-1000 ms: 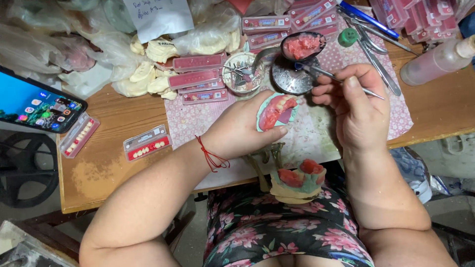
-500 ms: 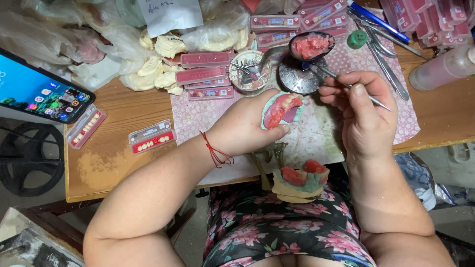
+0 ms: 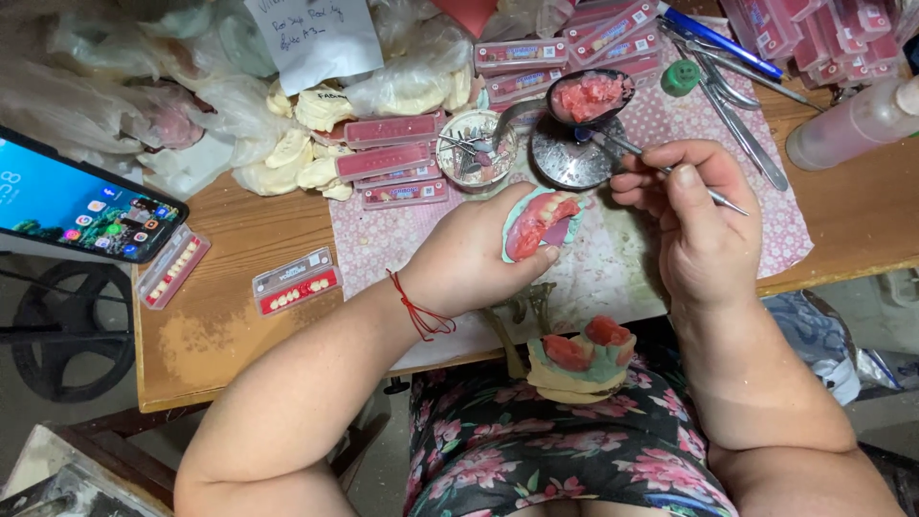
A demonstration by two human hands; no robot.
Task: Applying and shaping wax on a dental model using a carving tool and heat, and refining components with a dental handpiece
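Denture model [image 3: 538, 222], pale green at the base with pink wax and a row of small teeth on top, sits in the left hand [image 3: 469, 263] above the patterned cloth [image 3: 613, 268] on the worktop [image 3: 239, 325], fingers curled round its rim and underside. It looks light and stiff in the base, but the wax is probably soft and easily dented and the teeth easily knocked loose, so the base edges are the safe place to grip, never the pink top. The right hand [image 3: 694, 225] pinches a thin metal tool [image 3: 661, 170] between thumb and fingertips, its tip at the spoon of pink wax [image 3: 589, 96] resting over a small round tin [image 3: 571, 158]. Compared with half a second ago, the hands have hardly moved; the tool tip stays by the spoon and the model stays just as tilted.
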